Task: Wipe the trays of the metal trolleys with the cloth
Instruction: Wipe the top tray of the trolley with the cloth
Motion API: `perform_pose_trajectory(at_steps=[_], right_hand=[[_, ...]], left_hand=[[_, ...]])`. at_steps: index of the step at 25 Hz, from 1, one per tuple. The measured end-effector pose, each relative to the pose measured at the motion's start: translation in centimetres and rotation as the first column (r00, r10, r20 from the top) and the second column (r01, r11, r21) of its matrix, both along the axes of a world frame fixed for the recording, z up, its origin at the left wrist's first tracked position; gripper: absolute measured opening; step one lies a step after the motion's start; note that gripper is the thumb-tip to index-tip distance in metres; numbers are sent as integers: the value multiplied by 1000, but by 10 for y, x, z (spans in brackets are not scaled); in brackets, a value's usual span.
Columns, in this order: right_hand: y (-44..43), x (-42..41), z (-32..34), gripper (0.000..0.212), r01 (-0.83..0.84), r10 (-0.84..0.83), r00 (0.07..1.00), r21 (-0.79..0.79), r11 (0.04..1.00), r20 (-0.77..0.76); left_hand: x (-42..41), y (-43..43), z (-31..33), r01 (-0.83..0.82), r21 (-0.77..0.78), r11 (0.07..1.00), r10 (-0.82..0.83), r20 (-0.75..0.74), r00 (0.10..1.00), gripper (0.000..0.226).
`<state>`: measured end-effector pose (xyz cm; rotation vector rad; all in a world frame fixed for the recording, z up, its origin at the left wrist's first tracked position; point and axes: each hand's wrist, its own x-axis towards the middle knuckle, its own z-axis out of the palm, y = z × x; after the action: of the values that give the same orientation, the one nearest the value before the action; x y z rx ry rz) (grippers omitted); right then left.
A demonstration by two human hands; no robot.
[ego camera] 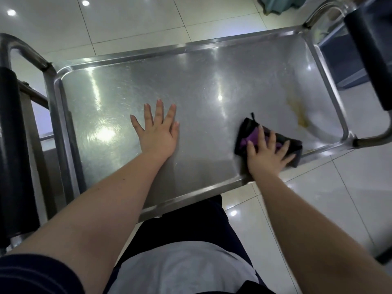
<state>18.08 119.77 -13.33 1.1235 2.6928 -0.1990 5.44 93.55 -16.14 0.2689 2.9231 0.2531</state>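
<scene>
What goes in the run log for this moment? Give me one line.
left hand: flat on tray | right hand: pressing cloth on tray, right end | yellowish stain: just beyond cloth, not yet wiped

Right hand [267, 154] flat on cloth [248, 132]

tray [191, 85] silver steel, fine swirl scratches, yellow-brown stain [300, 115] at right end. cloth [254, 134] black w/ purple. handle grips [369, 54] black. floor tiles [127, 22] glossy white.

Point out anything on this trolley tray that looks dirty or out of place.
A yellowish-brown stain smears the tray near its right end, just beyond the cloth under the right hand. Elsewhere only fine scratches.
</scene>
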Motion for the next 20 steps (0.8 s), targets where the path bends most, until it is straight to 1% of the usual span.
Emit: perform_pose_trajectory(at_steps=[1, 2, 3, 4, 5, 6, 7, 8, 9, 10, 11, 12, 13, 14, 15, 16, 17, 18, 19, 20], right_hand=[[-31, 2, -1, 62, -56, 56, 998, 11, 998, 7], [-68, 9, -5, 63, -225, 225, 974, 11, 974, -28], [-104, 20, -8, 63, -448, 448, 893, 12, 894, -51], [-130, 35, -10, 62, -651, 650, 758, -2, 759, -50], [-138, 47, -10, 61, -766, 765, 642, 3, 643, -45], [-126, 53, -11, 61, -816, 816, 576, 26, 578, -55], [-101, 55, -12, 62, -808, 810, 582, 68, 586, -72], [-71, 57, -11, 65, -745, 753, 655, 105, 658, -71], [-38, 60, -10, 67, -649, 657, 752, 120, 751, -52], [-6, 62, -7, 67, -523, 526, 851, 85, 848, -13], [15, 64, -3, 64, -386, 385, 922, 52, 921, 35], [22, 63, -2, 61, -275, 273, 960, 35, 961, 62], [13, 60, -2, 59, -220, 216, 973, 49, 974, 80], [-10, 56, -4, 59, -239, 233, 968, 65, 969, 88], [-41, 53, -7, 62, -331, 327, 942, 48, 943, 75], [-75, 53, -7, 65, -459, 458, 888, 3, 889, 47], [-107, 54, -9, 66, -589, 589, 808, -19, 808, 11], [-132, 56, -9, 65, -690, 690, 724, -1, 724, -13], [-147, 57, -7, 63, -739, 739, 673, 19, 673, -22], [-154, 55, -5, 61, -744, 744, 668, 16, 668, -30]], left_hand=[[1, -1, -1, 0, 0, 1000, 0, -6, 1000, 57], [1, -2, -1, -1, 5, 1000, 1, -12, 1000, 57], [1, -3, -1, -3, 13, 1000, 3, -13, 1000, 57], [1, -4, -1, -5, 21, 1000, 5, -13, 1000, 57], [1, -5, -1, -3, 25, 1000, 4, -14, 1000, 57], [1, -5, 0, 2, 28, 1000, -2, -16, 1000, 57], [1, -5, 0, 6, 34, 999, -6, -15, 1000, 57], [1, -5, 1, 9, 41, 999, -8, -13, 1000, 57], [2, -4, 2, 12, 45, 999, -11, -11, 1000, 57], [3, -3, 2, 16, 41, 999, -16, -11, 1000, 57], [3, -2, 3, 19, 32, 999, -19, -13, 1000, 57], [3, -2, 3, 20, 24, 1000, -19, -8, 1000, 57], [2, -3, 4, 20, 17, 1000, -20, 5, 1000, 56], [2, -4, 4, 19, 11, 1000, -19, 14, 1000, 56], [2, -5, 5, 17, 7, 1000, -17, 17, 1000, 55], [3, -5, 6, 16, 6, 1000, -16, 21, 1000, 55], [3, -5, 6, 13, 6, 1000, -13, 28, 1000, 54], [3, -5, 7, 9, 1, 1000, -9, 31, 999, 54], [4, -4, 7, 8, -8, 1000, -8, 32, 999, 54], [4, -3, 7, 9, -13, 1000, -8, 35, 999, 54]])
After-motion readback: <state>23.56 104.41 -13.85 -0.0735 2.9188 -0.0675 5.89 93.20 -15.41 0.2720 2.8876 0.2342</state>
